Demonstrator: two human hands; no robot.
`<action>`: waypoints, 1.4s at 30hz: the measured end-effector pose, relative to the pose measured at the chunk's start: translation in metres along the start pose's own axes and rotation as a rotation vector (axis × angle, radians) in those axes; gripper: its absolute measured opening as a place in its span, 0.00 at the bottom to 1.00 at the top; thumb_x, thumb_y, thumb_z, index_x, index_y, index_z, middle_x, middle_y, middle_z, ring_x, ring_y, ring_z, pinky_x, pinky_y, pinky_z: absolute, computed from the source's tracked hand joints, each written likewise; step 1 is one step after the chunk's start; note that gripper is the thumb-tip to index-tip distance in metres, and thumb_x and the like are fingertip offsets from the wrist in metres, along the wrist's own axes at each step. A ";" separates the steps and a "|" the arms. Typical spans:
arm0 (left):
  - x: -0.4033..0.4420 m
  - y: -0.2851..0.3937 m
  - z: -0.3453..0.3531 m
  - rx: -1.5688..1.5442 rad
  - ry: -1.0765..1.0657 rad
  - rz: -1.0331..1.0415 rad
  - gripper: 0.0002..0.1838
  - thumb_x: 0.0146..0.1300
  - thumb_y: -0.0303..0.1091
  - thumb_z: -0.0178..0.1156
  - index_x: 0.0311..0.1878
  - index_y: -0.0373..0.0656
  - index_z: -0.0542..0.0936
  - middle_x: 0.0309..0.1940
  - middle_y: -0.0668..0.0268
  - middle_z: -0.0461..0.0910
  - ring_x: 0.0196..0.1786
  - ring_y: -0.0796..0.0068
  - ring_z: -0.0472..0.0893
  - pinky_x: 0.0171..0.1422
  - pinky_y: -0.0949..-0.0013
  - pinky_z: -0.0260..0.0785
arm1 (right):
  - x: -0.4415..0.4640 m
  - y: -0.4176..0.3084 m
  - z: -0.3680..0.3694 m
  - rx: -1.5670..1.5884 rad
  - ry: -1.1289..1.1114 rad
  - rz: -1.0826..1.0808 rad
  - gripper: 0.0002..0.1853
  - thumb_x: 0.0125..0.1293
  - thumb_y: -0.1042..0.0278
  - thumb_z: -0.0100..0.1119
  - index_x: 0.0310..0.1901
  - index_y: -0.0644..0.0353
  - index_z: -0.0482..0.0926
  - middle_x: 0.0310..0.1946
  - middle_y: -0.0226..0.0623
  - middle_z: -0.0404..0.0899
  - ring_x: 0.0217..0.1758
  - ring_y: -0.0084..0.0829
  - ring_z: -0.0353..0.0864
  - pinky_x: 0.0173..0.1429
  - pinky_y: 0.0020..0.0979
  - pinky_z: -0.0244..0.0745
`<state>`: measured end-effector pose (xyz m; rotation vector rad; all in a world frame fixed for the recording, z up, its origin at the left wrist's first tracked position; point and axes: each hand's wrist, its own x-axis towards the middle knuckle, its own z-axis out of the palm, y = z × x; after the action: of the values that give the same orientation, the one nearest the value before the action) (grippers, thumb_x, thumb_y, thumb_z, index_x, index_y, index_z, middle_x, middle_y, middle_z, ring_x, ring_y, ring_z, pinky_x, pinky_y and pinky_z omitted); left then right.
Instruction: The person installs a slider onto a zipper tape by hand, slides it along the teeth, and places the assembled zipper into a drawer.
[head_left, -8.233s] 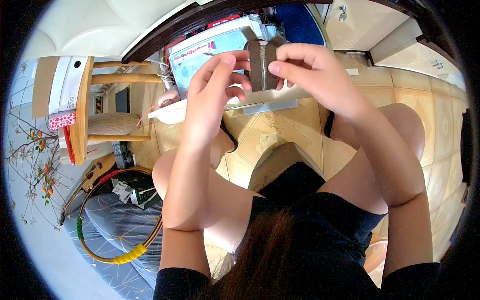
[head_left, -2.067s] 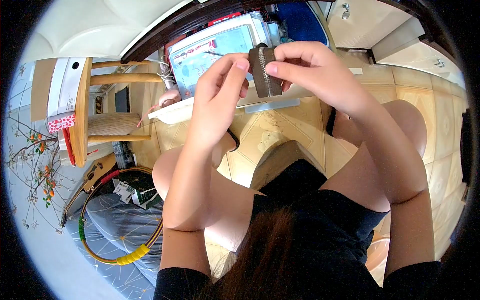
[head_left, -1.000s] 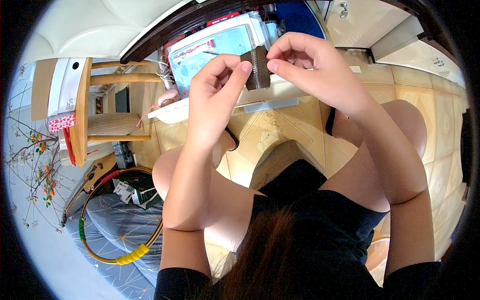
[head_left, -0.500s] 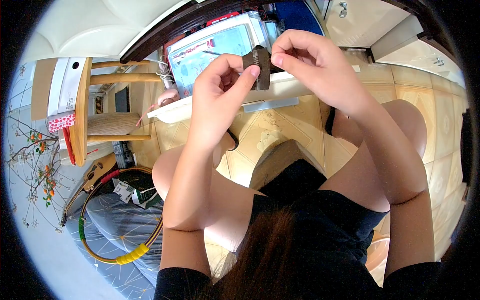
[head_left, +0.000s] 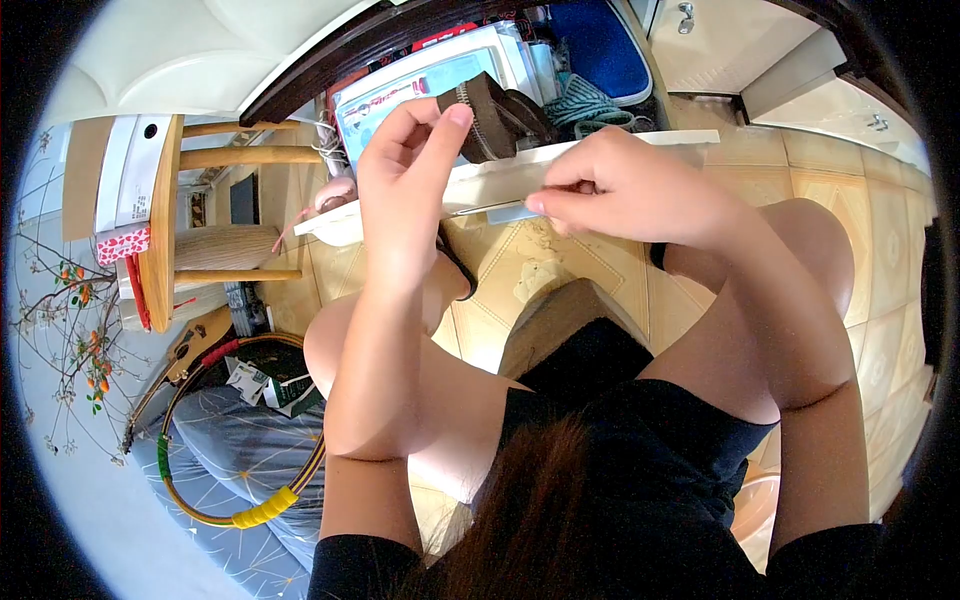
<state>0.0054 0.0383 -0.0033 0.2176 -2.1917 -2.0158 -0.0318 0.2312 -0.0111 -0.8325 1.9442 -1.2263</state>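
My left hand is closed, its thumb and fingers gripping a brown zippered fabric piece. Zipper teeth run along the edge near my thumb, and a darker fold curves out on its right side. My right hand is pinched closed, lower and to the right, apart from the fabric. Whatever lies between its fingertips, if anything, is too small to make out. Both hands are over the front edge of an open drawer.
Inside the drawer lie papers in a clear folder, a blue case and a teal striped item. A wooden stool stands left, near a taped hoop on patterned bedding. Between my legs is a bin-like container.
My right hand has moved down and away from the brown zippered fabric piece. My left hand has shifted slightly left, turning the piece so more of its side and fold shows.
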 end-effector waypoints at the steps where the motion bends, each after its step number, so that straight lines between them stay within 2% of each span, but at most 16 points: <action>1: 0.001 -0.001 -0.001 -0.025 -0.001 -0.005 0.05 0.63 0.31 0.60 0.33 0.41 0.76 0.26 0.79 0.70 0.30 0.91 0.65 0.35 0.85 0.56 | 0.001 0.006 0.003 -0.079 0.096 -0.069 0.07 0.62 0.68 0.57 0.31 0.63 0.76 0.20 0.30 0.73 0.23 0.20 0.71 0.29 0.25 0.67; 3: 0.002 -0.003 -0.002 -0.074 -0.003 -0.016 0.05 0.63 0.31 0.60 0.33 0.41 0.76 0.27 0.79 0.71 0.31 0.91 0.66 0.37 0.85 0.57 | 0.005 0.018 0.007 -0.238 0.287 -0.207 0.06 0.60 0.71 0.58 0.36 0.62 0.74 0.22 0.31 0.72 0.24 0.23 0.72 0.29 0.26 0.68; 7: 0.000 0.000 -0.001 -0.127 -0.026 -0.031 0.05 0.63 0.32 0.60 0.35 0.41 0.77 0.28 0.76 0.74 0.32 0.89 0.70 0.39 0.83 0.63 | 0.005 0.012 0.005 -0.139 0.364 -0.164 0.10 0.58 0.74 0.59 0.42 0.59 0.72 0.25 0.30 0.71 0.27 0.24 0.72 0.31 0.25 0.68; 10: -0.001 0.001 0.000 -0.138 -0.044 -0.033 0.05 0.63 0.32 0.60 0.36 0.41 0.77 0.29 0.75 0.75 0.33 0.88 0.72 0.39 0.81 0.67 | 0.006 0.005 0.005 -0.095 0.452 -0.233 0.11 0.56 0.69 0.62 0.40 0.62 0.74 0.27 0.41 0.78 0.29 0.36 0.78 0.34 0.33 0.73; 13: -0.002 0.001 0.001 -0.148 -0.053 -0.045 0.06 0.64 0.32 0.59 0.38 0.40 0.77 0.30 0.74 0.76 0.34 0.88 0.73 0.38 0.80 0.69 | 0.008 0.004 0.004 -0.098 0.559 -0.306 0.11 0.55 0.69 0.63 0.38 0.62 0.75 0.28 0.41 0.78 0.29 0.35 0.78 0.35 0.32 0.73; 19: -0.004 0.001 0.002 -0.188 -0.087 -0.051 0.07 0.64 0.31 0.58 0.42 0.39 0.77 0.33 0.73 0.77 0.35 0.86 0.74 0.40 0.78 0.71 | 0.012 0.009 0.005 -0.078 0.499 -0.305 0.08 0.57 0.70 0.62 0.34 0.65 0.77 0.26 0.43 0.79 0.28 0.33 0.79 0.35 0.31 0.74; 22: -0.005 0.004 0.007 -0.191 -0.114 -0.054 0.08 0.64 0.30 0.58 0.44 0.38 0.77 0.34 0.71 0.78 0.36 0.85 0.75 0.41 0.78 0.70 | 0.011 0.008 0.005 -0.024 0.537 -0.308 0.08 0.58 0.69 0.61 0.34 0.66 0.77 0.24 0.44 0.79 0.27 0.33 0.80 0.34 0.31 0.74; 24: -0.007 0.007 0.011 -0.192 -0.112 -0.071 0.09 0.64 0.30 0.58 0.45 0.38 0.77 0.35 0.70 0.78 0.37 0.84 0.75 0.41 0.78 0.70 | 0.009 0.005 0.004 0.001 0.503 -0.244 0.06 0.60 0.72 0.60 0.35 0.64 0.76 0.27 0.33 0.77 0.30 0.24 0.75 0.35 0.25 0.69; 25: -0.007 0.005 0.010 -0.184 -0.135 -0.076 0.09 0.64 0.30 0.59 0.45 0.38 0.77 0.34 0.70 0.78 0.36 0.84 0.75 0.41 0.78 0.70 | 0.008 0.005 0.004 0.014 0.485 -0.213 0.05 0.61 0.73 0.59 0.35 0.63 0.75 0.28 0.28 0.76 0.32 0.19 0.72 0.35 0.22 0.66; 28: -0.005 -0.001 0.007 -0.157 -0.181 -0.090 0.08 0.63 0.30 0.59 0.43 0.38 0.77 0.33 0.69 0.78 0.35 0.83 0.75 0.40 0.78 0.69 | 0.008 0.005 0.002 -0.014 0.465 -0.220 0.04 0.61 0.73 0.59 0.36 0.62 0.74 0.29 0.27 0.76 0.32 0.18 0.72 0.35 0.21 0.65; 34: -0.005 -0.001 0.006 -0.119 -0.163 -0.091 0.07 0.63 0.31 0.61 0.38 0.39 0.75 0.30 0.70 0.77 0.31 0.83 0.75 0.38 0.79 0.69 | 0.009 0.001 0.005 0.064 0.617 -0.336 0.06 0.60 0.76 0.58 0.38 0.60 0.73 0.31 0.25 0.76 0.33 0.17 0.74 0.35 0.21 0.65; 42: -0.006 0.001 0.008 -0.120 -0.129 -0.121 0.07 0.62 0.31 0.61 0.35 0.40 0.73 0.27 0.71 0.76 0.29 0.83 0.75 0.36 0.80 0.70 | 0.009 0.003 0.003 -0.147 0.649 -0.451 0.06 0.58 0.77 0.60 0.38 0.59 0.77 0.31 0.26 0.78 0.30 0.18 0.74 0.30 0.20 0.64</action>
<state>0.0097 0.0476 -0.0028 0.2153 -2.1699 -2.2783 -0.0347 0.2240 -0.0168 -1.0827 2.4607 -1.8039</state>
